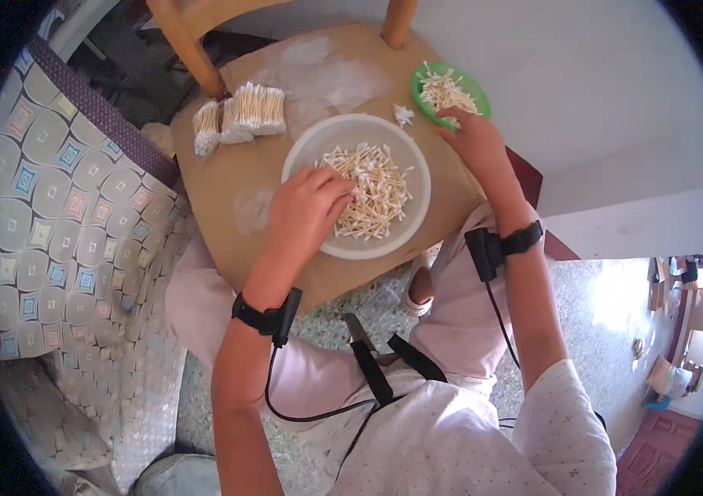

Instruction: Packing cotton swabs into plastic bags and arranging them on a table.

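A wide white bowl [295,157] holds a loose heap of cotton swabs [380,202]. My left hand [306,211] reaches over its left rim, fingers curled down and closed on cotton swabs in the heap. At the far right, a small green bowl [483,97] contains more loose swabs [444,89]. My right hand [477,147] is at that bowl's near rim with fingers bent together; what is between the fingertips is too small to make out. Several tight bundles of swabs [256,109] stand beyond the white bowl on the left.
Everything rests on a brown-covered chair seat [219,190] with a wooden backrest [190,54] at the far side. A white scrap [402,115] lies between the bowls. Patterned fabric [62,223] hangs at left; a pale wall [599,124] borders the right.
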`<state>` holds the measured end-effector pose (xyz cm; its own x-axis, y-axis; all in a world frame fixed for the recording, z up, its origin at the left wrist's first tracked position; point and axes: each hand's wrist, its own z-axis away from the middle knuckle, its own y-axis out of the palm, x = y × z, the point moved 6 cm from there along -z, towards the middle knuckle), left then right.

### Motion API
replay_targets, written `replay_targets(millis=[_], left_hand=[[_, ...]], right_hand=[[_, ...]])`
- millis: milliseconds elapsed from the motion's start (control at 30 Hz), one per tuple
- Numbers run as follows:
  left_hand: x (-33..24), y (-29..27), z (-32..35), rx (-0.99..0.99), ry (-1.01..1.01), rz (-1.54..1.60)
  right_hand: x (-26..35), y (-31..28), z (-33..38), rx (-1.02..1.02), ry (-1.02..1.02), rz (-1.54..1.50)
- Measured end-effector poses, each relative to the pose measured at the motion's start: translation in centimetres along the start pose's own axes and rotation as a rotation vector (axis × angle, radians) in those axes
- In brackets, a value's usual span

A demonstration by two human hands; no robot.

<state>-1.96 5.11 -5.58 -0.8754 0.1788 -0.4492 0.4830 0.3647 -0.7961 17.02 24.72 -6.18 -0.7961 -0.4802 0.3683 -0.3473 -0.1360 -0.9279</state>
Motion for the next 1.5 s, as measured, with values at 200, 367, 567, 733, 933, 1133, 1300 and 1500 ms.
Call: replay_targets(millis=[200, 367, 567, 733, 933, 1133, 1300, 1500], left_hand=[[-0.2, -0.6, 0.3, -0.017, -0.021, -0.056], [0.0, -1.4, -0.1, -0.075, -0.054, -0.031], [1.0, -1.9, -0.6, -0.202, -0.172, 0.161], [1.3, -2.7, -0.1, -0.309, -0.166, 0.257], [0.6, -1.1, 0.2, -0.173, -0.273, 0.356], [1.2, -0.2, 1.0, -0.187, -0.299, 0.296], [0.6, -1.3, 0.9, -0.258, -0.2, 0.127], [0.2, -1.5, 0.6, -0.101, -0.166, 0.178]], right_hand=[[2.9, -1.7, 1.7, -0.026, -0.17, -0.177], [6.1, -1.8, 2.0, -0.112, -0.23, -0.692], [10.5, 5.6, 4.1, 0.471, -0.257, -1.367], [12.3, 7.1, 5.0, 0.502, -0.214, -1.484], [15.0, 3.8, 5.9, 0.19, -0.45, -1.239], [15.0, 4.5, 6.8, 0.168, -0.452, -1.266], [14.7, 3.4, 6.8, -0.063, -0.627, -0.6], [12.5, 1.7, 5.2, -0.078, -0.462, -0.863]])
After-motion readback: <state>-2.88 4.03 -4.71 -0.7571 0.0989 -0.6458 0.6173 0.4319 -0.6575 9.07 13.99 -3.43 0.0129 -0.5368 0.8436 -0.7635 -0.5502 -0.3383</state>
